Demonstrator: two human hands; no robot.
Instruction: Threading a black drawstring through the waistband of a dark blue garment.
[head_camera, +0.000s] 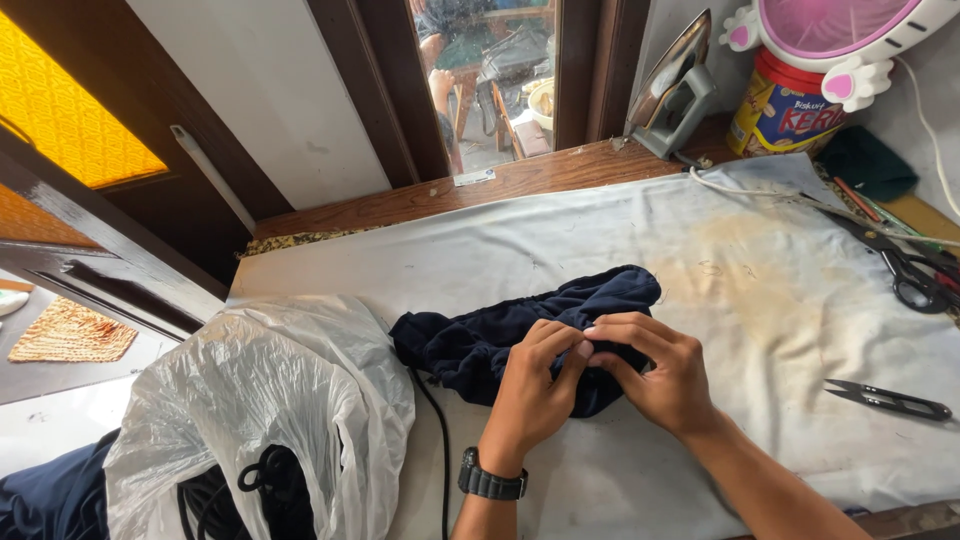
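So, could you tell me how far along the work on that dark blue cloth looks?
Done: nothing finished shows. In hand: the left hand and right hand pinch the crumpled dark blue cloth on the stained white sheet. Left: the iron stands unused, thread snips lie untouched, and more dark material sits in the plastic bag.

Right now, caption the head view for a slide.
Both hands, left hand and right hand, pinch navy cloth on a table.

bag (270, 400) L of garment (520, 330) | snips (888, 398) R | iron (672, 90) behind
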